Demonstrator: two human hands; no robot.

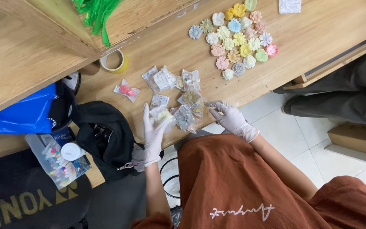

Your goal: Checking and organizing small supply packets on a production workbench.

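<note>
View from above of a person in a rust-coloured garment seated at a wooden table (318, 25), both hands in pale gloves. The cluster of small clear packets (178, 91) near the table's front edge served as the landmark. The left hand (154, 131) lay at the near-left edge of that cluster, fingers extended and close together, closed upon a packet with a pale yellowish piece (162, 115); whether the thumb pinched it from beneath could not be told. The right hand (232, 118) rested at the cluster's near-right edge, fingers loosely curled and slightly spread, fingertips touching a packet holding a flower (196, 107) at the table edge. One packet with a pink piece (126, 90) lay apart, left of the cluster. Beyond the cluster to the right, unwrapped moulded flowers (236, 40) (pastel blue, yellow, pink, green and white) sat packed together on the tabletop. A roll of yellow tape (114, 61) lay beyond the cluster to the left. A black bag (102, 135) sat left of the cluster, with a clear box of small coloured items (58, 163) beside it.
</note>
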